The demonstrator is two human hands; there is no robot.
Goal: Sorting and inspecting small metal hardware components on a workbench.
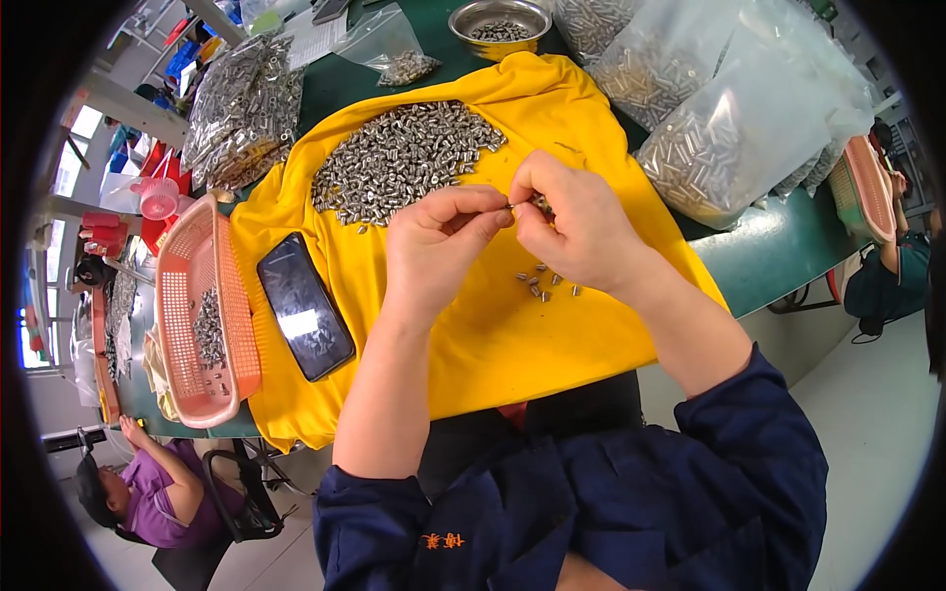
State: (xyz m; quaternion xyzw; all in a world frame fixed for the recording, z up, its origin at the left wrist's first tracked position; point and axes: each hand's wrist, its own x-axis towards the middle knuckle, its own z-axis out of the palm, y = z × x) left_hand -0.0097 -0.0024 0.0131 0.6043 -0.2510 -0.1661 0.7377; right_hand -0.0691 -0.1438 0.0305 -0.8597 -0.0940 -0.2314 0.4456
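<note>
Over a yellow cloth [463,355] my two hands meet fingertip to fingertip. My left hand [434,241] pinches with thumb and forefinger at something tiny, mostly hidden by the fingers. My right hand [576,222] is closed too, its thumb and forefinger at the same spot, with small metal pieces [539,202] partly showing in its curl. Beyond my hands lies a wide heap of small silvery metal cylinders [404,153]. Several loose metal pieces [535,289] are scattered on the cloth below my right hand.
A pink basket [246,345] with metal pieces stands left, beside a black phone [305,307]. Clear bags of metal parts [705,148] crowd the right; another bag [246,108] sits far left. A steel bowl [537,18] is at the back. Other people sit at both sides.
</note>
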